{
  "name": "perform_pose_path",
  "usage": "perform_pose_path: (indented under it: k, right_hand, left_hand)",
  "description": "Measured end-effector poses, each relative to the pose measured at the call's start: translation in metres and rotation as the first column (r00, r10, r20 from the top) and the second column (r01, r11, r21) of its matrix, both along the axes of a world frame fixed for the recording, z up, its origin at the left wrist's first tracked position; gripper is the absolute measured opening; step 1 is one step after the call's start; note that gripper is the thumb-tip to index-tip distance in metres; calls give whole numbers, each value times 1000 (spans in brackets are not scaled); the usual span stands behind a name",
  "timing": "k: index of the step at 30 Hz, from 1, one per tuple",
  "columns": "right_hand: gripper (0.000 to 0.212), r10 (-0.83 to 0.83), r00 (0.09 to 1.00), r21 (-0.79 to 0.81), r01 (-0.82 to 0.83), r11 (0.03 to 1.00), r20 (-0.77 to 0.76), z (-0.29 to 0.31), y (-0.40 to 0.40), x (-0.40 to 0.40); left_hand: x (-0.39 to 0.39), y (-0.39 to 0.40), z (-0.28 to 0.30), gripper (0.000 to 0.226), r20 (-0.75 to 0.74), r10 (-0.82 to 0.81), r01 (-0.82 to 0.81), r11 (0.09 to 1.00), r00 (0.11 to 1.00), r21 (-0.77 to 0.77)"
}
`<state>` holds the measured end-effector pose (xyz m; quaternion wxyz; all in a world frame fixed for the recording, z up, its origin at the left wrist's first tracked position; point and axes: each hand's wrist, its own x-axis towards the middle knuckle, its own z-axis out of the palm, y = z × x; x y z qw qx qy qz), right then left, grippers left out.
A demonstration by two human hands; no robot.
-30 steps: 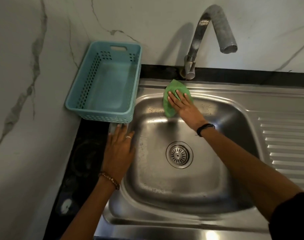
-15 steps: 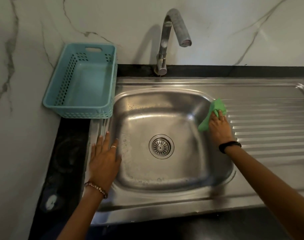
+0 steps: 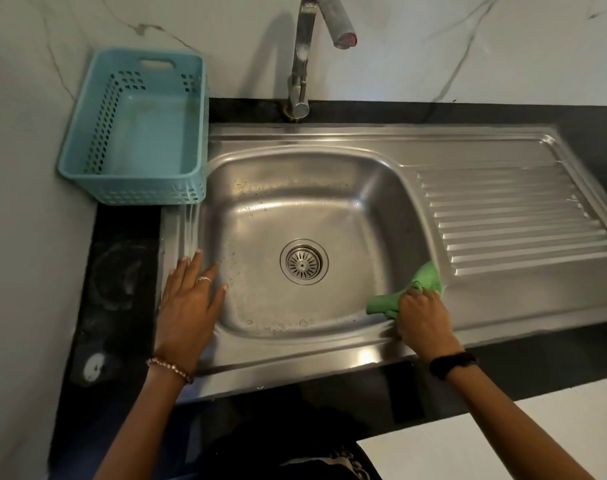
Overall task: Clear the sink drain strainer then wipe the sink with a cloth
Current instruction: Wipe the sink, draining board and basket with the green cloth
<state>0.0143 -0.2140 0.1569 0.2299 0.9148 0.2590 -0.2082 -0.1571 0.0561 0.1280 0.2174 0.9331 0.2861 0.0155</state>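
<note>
The stainless steel sink (image 3: pixel 329 188) fills the middle of the view, with the round drain strainer (image 3: pixel 304 261) seated in its floor and nothing lying on it. My right hand (image 3: pixel 421 317) presses a green cloth (image 3: pixel 423 280) against the basin's front right corner, at the rim. My left hand (image 3: pixel 189 303) lies flat with fingers spread on the sink's left rim, holding nothing. Water drops cling to the basin's left and front walls.
A light blue perforated plastic basket (image 3: pixel 136 129) stands at the back left beside the basin. The tap (image 3: pixel 307 57) rises behind the sink, its spout over the basin. A ribbed draining board (image 3: pixel 513 220) extends right. Black countertop (image 3: pixel 122 271) borders the sink.
My right hand has carried the cloth from the basin's back rim along the right side to the front right corner. My left hand stays on the left rim.
</note>
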Motion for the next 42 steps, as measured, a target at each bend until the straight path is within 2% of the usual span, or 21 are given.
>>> perform_pose_path:
  k: [7, 11, 15, 18, 21, 22, 25, 27, 29, 31, 32, 34, 36, 39, 42]
  right_hand:
    - [29, 126, 989, 92, -118, 989, -84, 15, 42, -51]
    - [29, 196, 967, 155, -171, 973, -161, 14, 79, -81]
    - [30, 284, 925, 255, -220, 942, -252, 21, 117, -99]
    - [25, 274, 877, 406, -101, 908, -396, 34, 148, -104]
    - [21, 161, 776, 485, 204, 851, -610, 40, 184, -102]
    - [26, 114, 738, 484, 310, 818, -665, 39, 197, -100]
    - [20, -21, 612, 450, 604, 658, -791, 20, 236, -83]
    - [23, -85, 538, 410, 727, 551, -839, 9, 255, -63]
    - [22, -103, 392, 315, 847, 429, -914, 5, 268, -40]
    - [34, -110, 265, 208, 905, 370, -958, 3, 277, -17]
    - [38, -101, 236, 187, 915, 358, -966, -1, 280, -7]
    - [38, -80, 253, 211, 913, 349, -964, -8, 287, 9]
    - [35, -46, 299, 273, 915, 298, -953, -14, 296, 24]
    - [36, 43, 377, 379, 909, 175, -925, -20, 303, 41]
    - [38, 82, 383, 384, 923, -1, -920, -23, 295, 51]
  left_hand:
    - [-5, 6, 0, 39, 186, 96, -48, 968, 978, -248]
    - [-11, 11, 3, 39, 302, 213, -63, 896, 929, -440]
    - [-13, 13, 7, 43, 319, 323, -98, 823, 891, -559]
    - [-13, 14, 9, 45, 321, 327, -83, 804, 889, -589]
    - [-12, 14, 8, 45, 314, 346, -87, 783, 884, -616]
    - [-12, 14, 8, 45, 320, 358, -91, 778, 877, -622]
    - [-12, 14, 8, 48, 351, 398, -94, 764, 847, -639]
    - [-13, 15, 7, 46, 368, 432, -93, 742, 824, -664]
    - [-13, 16, 5, 46, 376, 452, -97, 734, 809, -672]
    - [-13, 14, 4, 46, 379, 458, -102, 734, 804, -671]
    - [-13, 12, 4, 45, 377, 457, -103, 735, 806, -671]
    - [-11, 11, 4, 46, 377, 453, -108, 742, 808, -662]
    - [-9, 10, 5, 47, 377, 456, -110, 742, 806, -661]
    - [-5, 9, 7, 51, 332, 472, -155, 734, 817, -661]
    - [0, 6, 6, 50, 288, 474, -232, 768, 832, -597]
